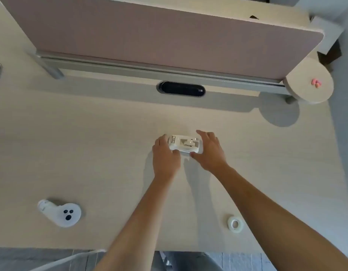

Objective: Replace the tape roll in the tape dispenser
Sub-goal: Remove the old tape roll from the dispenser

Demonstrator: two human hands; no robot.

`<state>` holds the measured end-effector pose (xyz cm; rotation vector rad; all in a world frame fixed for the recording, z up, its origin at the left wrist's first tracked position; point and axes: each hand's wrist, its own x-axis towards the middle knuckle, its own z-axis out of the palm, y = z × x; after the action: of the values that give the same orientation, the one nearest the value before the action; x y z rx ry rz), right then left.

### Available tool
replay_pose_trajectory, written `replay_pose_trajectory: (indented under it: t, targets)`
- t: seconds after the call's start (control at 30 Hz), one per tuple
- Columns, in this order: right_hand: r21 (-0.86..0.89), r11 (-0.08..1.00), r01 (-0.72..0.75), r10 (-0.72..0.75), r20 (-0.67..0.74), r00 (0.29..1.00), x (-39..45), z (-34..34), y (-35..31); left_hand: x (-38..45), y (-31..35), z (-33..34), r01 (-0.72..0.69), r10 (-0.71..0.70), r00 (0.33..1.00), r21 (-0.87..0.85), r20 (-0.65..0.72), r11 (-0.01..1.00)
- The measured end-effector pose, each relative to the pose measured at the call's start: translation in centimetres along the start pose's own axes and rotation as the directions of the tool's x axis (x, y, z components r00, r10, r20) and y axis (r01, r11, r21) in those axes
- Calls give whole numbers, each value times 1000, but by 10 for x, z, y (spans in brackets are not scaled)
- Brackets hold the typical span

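White plastic, boxy and open-topped, the tape dispenser [185,144] sits mid-tabletop [91,153] with an empty-looking hub. The left hand [165,153] grips its left end and the right hand [209,151] cups its right end, thumbs at the near side. A clear tape roll [235,224] lies well nearer than the dispenser, to its right. The light dispenser could slide or tip if squeezed unevenly.

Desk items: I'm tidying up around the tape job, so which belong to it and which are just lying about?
Belongs to the job:
tape dispenser, held between left hand and right hand
tape roll

Lying about:
white controller
small pink object on the round shelf
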<state>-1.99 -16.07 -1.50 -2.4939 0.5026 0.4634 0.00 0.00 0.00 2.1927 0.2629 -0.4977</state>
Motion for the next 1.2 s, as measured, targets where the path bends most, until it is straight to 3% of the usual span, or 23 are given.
replay_pose_trajectory:
  t: [0.1, 0.27, 0.5, 1.2]
  targets:
    - [-130, 984, 119, -116, 34, 993, 13, -2, -3, 15, -1, 9, -53, 48, 997, 76, 68, 996]
    - [-138, 978, 155, -148, 65, 987, 23, -5, 2, 29, -11, 24, -57, 49, 994, 86, 93, 995]
    - [-74, 986, 147, -147, 5, 989, 12, 6, 6, 14, -19, 29, -58, 55, 998, 87, 37, 994]
    - [-45, 985, 164, -163, 25, 986, -125, 61, 43, -118, -94, 35, -5, 4, 998, 24, 57, 1000]
